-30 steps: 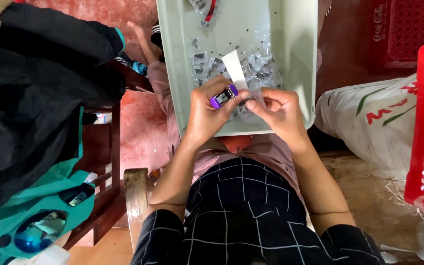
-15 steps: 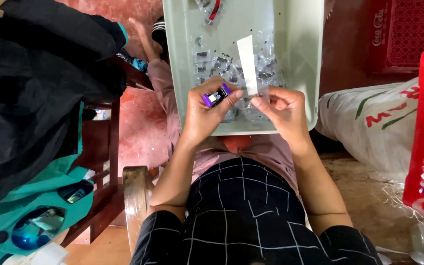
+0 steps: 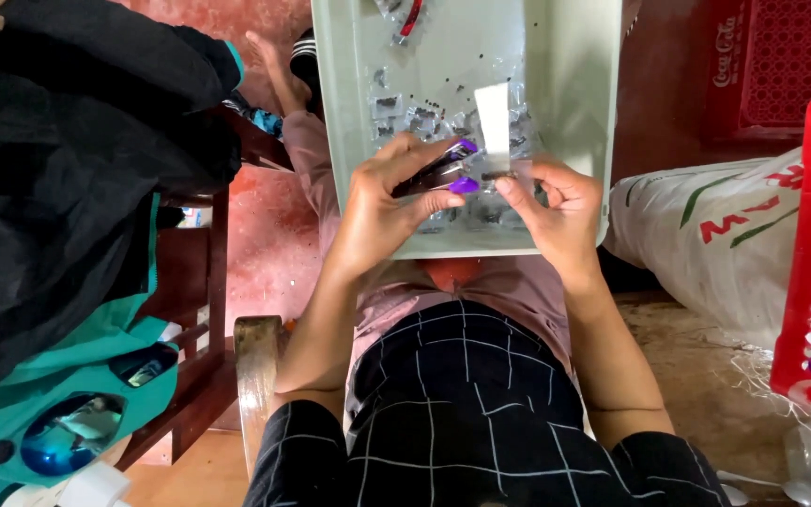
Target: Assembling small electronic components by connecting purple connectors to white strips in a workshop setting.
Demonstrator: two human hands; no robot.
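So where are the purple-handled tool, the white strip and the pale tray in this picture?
purple-handled tool [image 3: 451, 169], head view, on the dark middle between its purple tips.
white strip [image 3: 494, 125], head view, on the middle of the strip.
pale tray [image 3: 570, 113], head view, on its bare right wall.

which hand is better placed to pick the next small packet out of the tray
Probably the right hand: it pinches only a small dark piece and lies beside the clear packets in the tray. The left hand grips the purple-handled tool.
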